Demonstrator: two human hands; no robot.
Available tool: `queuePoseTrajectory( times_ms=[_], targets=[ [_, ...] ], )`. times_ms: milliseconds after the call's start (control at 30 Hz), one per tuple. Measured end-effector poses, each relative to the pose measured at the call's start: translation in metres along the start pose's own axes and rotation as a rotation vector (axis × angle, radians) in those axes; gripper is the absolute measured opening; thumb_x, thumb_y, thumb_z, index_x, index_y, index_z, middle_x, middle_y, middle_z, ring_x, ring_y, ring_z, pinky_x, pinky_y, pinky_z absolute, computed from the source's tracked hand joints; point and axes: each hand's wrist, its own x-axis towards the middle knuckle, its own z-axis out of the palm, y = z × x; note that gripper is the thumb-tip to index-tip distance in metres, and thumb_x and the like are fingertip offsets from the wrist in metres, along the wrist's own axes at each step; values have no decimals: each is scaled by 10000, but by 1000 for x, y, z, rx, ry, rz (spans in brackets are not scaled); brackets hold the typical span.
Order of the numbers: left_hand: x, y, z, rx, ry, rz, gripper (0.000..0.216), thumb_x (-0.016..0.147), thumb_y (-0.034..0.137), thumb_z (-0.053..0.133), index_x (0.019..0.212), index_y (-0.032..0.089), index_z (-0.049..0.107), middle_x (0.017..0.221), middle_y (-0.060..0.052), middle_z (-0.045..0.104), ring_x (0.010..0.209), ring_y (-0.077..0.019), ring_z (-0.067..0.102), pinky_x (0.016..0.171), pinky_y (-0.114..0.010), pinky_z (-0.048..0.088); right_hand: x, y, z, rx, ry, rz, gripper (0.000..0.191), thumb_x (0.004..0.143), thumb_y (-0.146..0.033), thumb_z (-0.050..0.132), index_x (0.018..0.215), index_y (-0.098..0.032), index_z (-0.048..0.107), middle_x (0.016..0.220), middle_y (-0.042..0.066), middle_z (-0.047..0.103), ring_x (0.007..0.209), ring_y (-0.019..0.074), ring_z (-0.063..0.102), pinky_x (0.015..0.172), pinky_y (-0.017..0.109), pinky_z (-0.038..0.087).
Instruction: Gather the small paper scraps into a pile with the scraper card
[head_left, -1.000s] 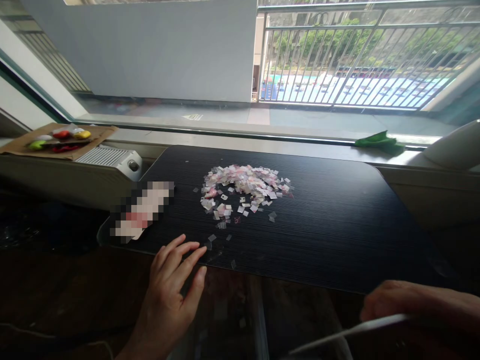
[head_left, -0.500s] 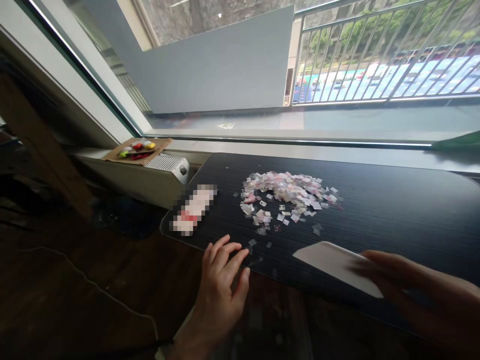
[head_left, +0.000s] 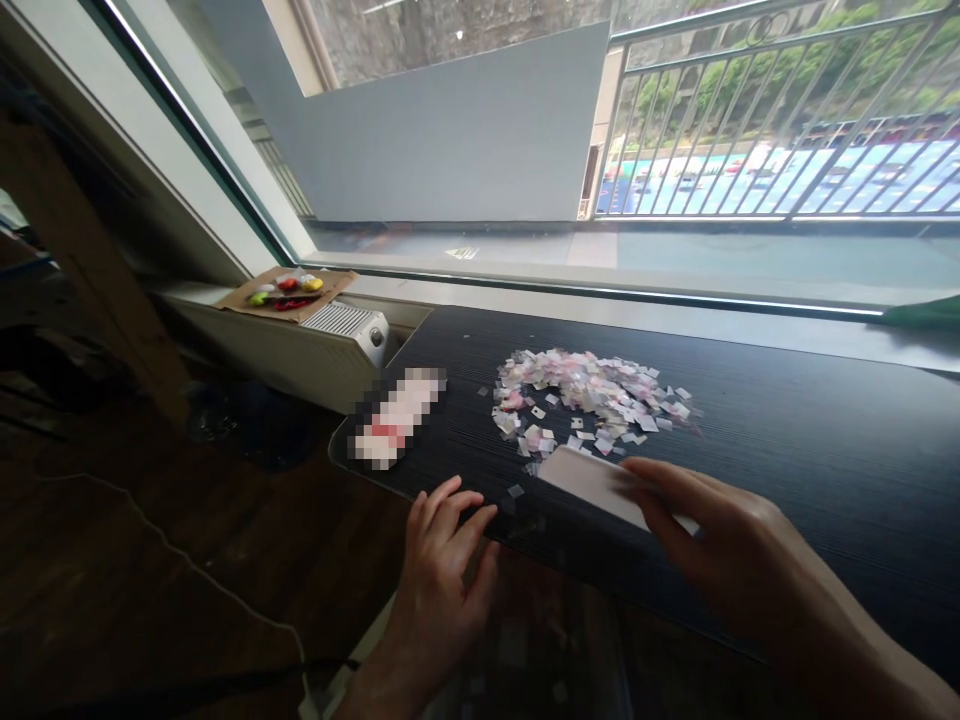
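A loose pile of small whitish and pinkish square pieces (head_left: 600, 390) lies on the black wood-grain table (head_left: 787, 420). My right hand (head_left: 705, 510) grips a flat, pale piece of card or plastic (head_left: 592, 480), whose far left end is at the pile's near edge. My left hand (head_left: 450, 560) is at the table's front edge with fingers spread and nothing in them. Close to its fingertips lies a small clear square piece (head_left: 514, 491). What the larger pale piece is made of, I cannot tell.
A pixelated pale and red object (head_left: 401, 415) lies at the table's left end. Beyond it, a sheet of brown cardboard (head_left: 247, 290) with colourful small items rests beside a white vented box (head_left: 352, 325). A window ledge (head_left: 675, 315) runs behind the table. A thin cable (head_left: 195, 565) trails across the floor.
My right hand has moved left and away from me, bringing the flat pale piece up to the pile. My left hand stays about where it was. The whole view has shifted slightly.
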Motion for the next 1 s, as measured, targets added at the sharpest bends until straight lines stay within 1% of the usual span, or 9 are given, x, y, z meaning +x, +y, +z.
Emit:
queuePoseTrajectory(
  times_ms=[100,233,333,467,533,667,833,1000],
  targets=[
    [0,0,0,3,-12,-6,287,894,164,500,1141,206,641,1166,-104,634,1264,-306,495,1070,-610,377,11,-3,3,-57,36,-58,290,924,-200,460,1070,-160,709,972,109,787,828,247,757,700,336,599],
    [0,-2,-2,-3,-13,-13,289,901,164,497,1154,211,628,1174,-99,630,1260,-303,494,1053,-608,393,12,-11,4,-61,-19,-112,289,920,-165,455,1026,-173,724,933,85,794,784,213,757,673,286,591],
    [-1,-2,-1,-12,12,-9,270,901,159,497,1130,198,635,1152,-101,633,1248,-303,496,1037,-599,408,12,-14,3,-27,-36,-95,278,919,-164,469,1035,-185,720,947,70,794,799,192,754,693,258,579],
    [0,0,-2,-30,6,-14,267,900,159,492,1122,186,638,1154,-105,628,1255,-307,484,1043,-602,401,19,-15,5,-39,-17,-70,281,915,-170,472,1059,-174,714,978,93,788,825,217,750,704,294,575],
    [0,1,-3,-32,-7,-19,268,899,165,495,1124,190,639,1160,-105,627,1261,-306,479,1051,-598,396,22,-16,6,-38,-42,-79,285,913,-159,466,1045,-175,718,956,91,789,797,215,746,681,293,570],
    [0,-1,-4,-11,7,-18,270,893,162,500,1123,188,639,1155,-107,631,1250,-305,492,1047,-591,400,22,-19,4,22,-103,-105,285,913,-153,462,1015,-189,725,918,67,791,766,190,740,664,259,559],
    [2,3,-1,-5,-9,-48,283,891,163,479,1115,186,650,1155,-111,641,1260,-307,494,1080,-601,364,24,-15,8,29,-73,-93,291,916,-180,460,1030,-202,727,943,75,789,770,199,741,639,262,554],
    [2,4,0,-22,-5,-50,282,883,158,483,1106,188,654,1149,-110,644,1254,-311,505,1075,-606,365,24,-21,12,60,-136,-144,281,921,-146,452,1002,-189,718,931,71,786,783,194,741,654,259,556]
  ],
)
